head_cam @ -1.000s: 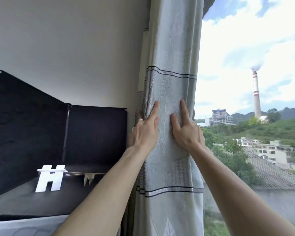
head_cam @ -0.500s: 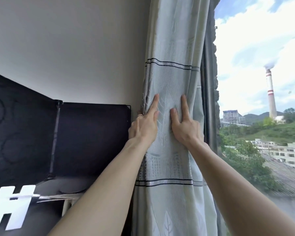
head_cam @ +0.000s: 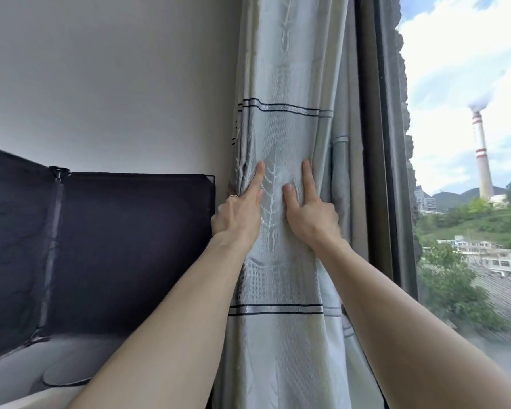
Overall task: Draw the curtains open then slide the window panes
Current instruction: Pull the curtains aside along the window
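Pressing against one pale grey curtain [head_cam: 289, 261], two hands work side by side in the head view. The left hand [head_cam: 238, 214] grips the bunched folds at the curtain's left edge, index finger stretched upward and one ring [head_cam: 233, 196] on another finger. The right hand [head_cam: 310, 215] lies just right of it with two fingers extended flat on the fabric and the rest curled into the folds behind; it seems to be holding them, though the grip is partly hidden. Between the hands runs one woven leaf pattern. Two dark striped bands cross the curtain, one above the hands, one below. Right of the right hand stands the dark window frame [head_cam: 375, 172], then glass, with one striped chimney [head_cam: 481, 154] beyond. Left of the left hand are two black panels [head_cam: 130, 246].
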Demonstrator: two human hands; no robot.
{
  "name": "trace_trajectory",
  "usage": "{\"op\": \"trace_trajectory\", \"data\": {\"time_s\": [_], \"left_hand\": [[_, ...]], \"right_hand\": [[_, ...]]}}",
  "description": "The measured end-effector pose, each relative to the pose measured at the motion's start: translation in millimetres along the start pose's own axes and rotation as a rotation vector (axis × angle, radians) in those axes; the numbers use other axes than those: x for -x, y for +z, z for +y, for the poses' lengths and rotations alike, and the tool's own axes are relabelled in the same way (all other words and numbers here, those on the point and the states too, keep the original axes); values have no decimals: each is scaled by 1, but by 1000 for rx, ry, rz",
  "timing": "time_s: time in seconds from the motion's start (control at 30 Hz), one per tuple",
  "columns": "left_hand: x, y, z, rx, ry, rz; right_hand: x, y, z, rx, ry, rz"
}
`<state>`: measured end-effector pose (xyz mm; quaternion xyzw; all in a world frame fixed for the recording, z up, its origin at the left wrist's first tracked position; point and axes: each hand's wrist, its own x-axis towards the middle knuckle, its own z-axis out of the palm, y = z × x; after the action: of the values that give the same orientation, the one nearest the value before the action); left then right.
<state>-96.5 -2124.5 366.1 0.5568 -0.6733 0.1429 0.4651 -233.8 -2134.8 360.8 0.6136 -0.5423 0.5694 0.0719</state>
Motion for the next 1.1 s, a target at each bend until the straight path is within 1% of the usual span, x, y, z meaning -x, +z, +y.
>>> {"op": "trace_trajectory", "data": {"time_s": [0.27, 0.43, 0.57, 0.63, 0.73, 0.8, 0.97, 1.1], "left_hand": [[-38, 48, -6, -170, -38, 5], [-57, 72, -2, -354, -13, 48], [-56, 88, -3, -485, 15, 11], [-58, 86, -6, -507, 39, 8], [-53, 73, -8, -437, 23, -44], [-46, 64, -8, -440, 3, -94], [-1, 52, -15, -599, -10, -293], [41, 41, -12, -640, -20, -411]], "right_hand": [[-34, 30, 25, 59, 35, -24], [-52, 42, 34, 84, 35, -35], [-68, 57, 37, 143, 51, -21], [-70, 63, 35, 161, 36, -13], [-46, 67, 41, 226, -5, -27], [-25, 71, 48, 282, -5, -65], [15, 65, 59, 428, -6, -92], [59, 53, 63, 562, -98, -55]]}}
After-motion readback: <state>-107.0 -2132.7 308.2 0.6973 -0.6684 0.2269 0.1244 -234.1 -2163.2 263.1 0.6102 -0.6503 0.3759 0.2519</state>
